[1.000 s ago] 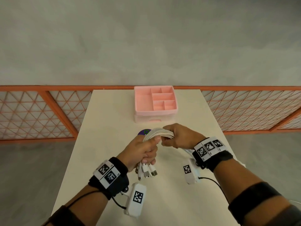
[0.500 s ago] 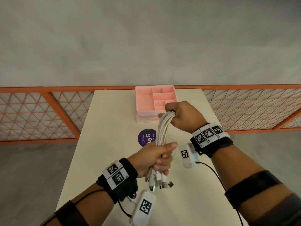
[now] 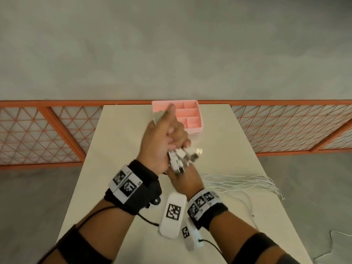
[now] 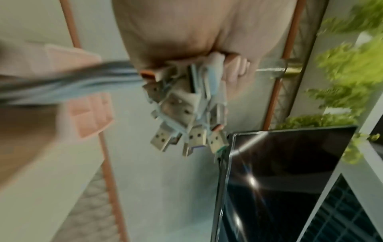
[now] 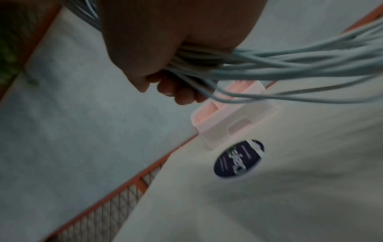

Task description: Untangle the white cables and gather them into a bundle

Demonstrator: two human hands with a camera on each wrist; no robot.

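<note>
My left hand [image 3: 167, 138] is raised over the middle of the table and grips the white cables [image 3: 238, 182] just behind their USB plugs [image 3: 182, 158], which fan out below its fingers. In the left wrist view the plugs [image 4: 184, 117] hang in a cluster from the palm and the cables [image 4: 62, 85] run off left, blurred. My right hand [image 3: 182, 178] sits right beneath the left one, its fingers hidden there. In the right wrist view that right hand [image 5: 176, 54] is curled round the cables [image 5: 290, 65]. The loose lengths trail right across the table.
A pink compartment organizer [image 3: 187, 116] stands at the table's [image 3: 118, 168] far edge, partly behind my left hand. A round purple sticker [image 5: 238, 158] lies on the table near it. An orange mesh railing [image 3: 47, 134] runs behind. The cable ends reach the table's right edge [image 3: 274, 189].
My left hand rose and moved forward with the plug ends. My right hand came back from near the organizer to just under the left. The cables now trail out to the right.
</note>
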